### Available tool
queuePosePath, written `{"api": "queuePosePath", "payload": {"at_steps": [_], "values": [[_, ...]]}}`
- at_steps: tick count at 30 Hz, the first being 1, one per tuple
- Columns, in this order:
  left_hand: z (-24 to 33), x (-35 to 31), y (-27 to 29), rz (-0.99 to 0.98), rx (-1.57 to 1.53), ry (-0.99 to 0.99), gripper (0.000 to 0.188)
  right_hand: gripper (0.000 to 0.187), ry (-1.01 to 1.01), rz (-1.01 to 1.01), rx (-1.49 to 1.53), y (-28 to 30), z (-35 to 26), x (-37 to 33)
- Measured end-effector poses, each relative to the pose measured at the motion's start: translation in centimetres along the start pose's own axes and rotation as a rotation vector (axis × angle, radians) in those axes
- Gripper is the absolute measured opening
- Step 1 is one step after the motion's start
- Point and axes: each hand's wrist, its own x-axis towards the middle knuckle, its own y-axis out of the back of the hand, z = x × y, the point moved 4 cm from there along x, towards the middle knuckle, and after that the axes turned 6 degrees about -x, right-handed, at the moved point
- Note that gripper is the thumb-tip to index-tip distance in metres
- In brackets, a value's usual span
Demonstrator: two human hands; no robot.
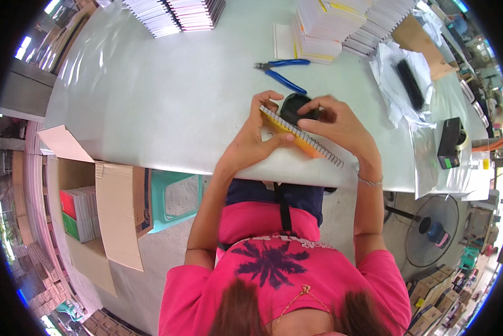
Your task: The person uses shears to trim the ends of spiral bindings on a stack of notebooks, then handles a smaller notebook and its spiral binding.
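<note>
A small notebook with a yellow cover (307, 147) is tilted over the front edge of the table, gripped between the thumb and fingers of my left hand (251, 137). A thin metal spiral coil (331, 155) runs along its upper edge, and its loose end sticks out past the lower right corner. My right hand (336, 123) is over the spine, with thumb and forefinger curled close together; what they pinch is hidden. A round black object (294, 105) lies just behind the coil, partly covered by my right fingers. Blue-handled cutting pliers (288, 73) lie beyond it with handles spread.
Stacks of spiral notebooks (176, 14) and piles of white pages (335, 28) stand at the back. A black coil bundle (411, 84) rests on crumpled paper at right, near a tape dispenser (452, 143). Below left is an open carton (120, 213); a fan (431, 229) stands right.
</note>
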Motion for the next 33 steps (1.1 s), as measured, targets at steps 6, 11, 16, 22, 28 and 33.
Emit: {"api": "queuePosePath", "payload": {"at_steps": [6,11,16,22,28,33], "values": [[0.7,-0.2,-0.3,-0.027,0.077,-0.026,0.075,0.037,-0.044,0.174,-0.118,1.1,0.5,-0.7],[1.3,-0.5,-0.2,0.128,0.056,-0.021,0.059,0.04,0.051,0.711,-0.669,3.6,1.8,-0.4],[1.1,-1.9,0.8,0.352,0.025,-0.053,0.039,0.048,0.371,0.272,-0.355,1.5,0.3,5.4],[0.6,-3.1,1.9,0.392,-0.122,0.002,0.027,0.06,0.414,0.377,-0.86,-1.9,3.6,8.8],[2.0,-3.5,2.1,0.443,-0.028,-0.045,0.021,0.054,0.222,0.141,-0.595,1.2,2.8,7.0],[2.0,-3.4,2.1,0.441,-0.049,-0.133,0.022,0.054,0.349,0.481,-0.454,3.8,-3.4,1.8]]}}
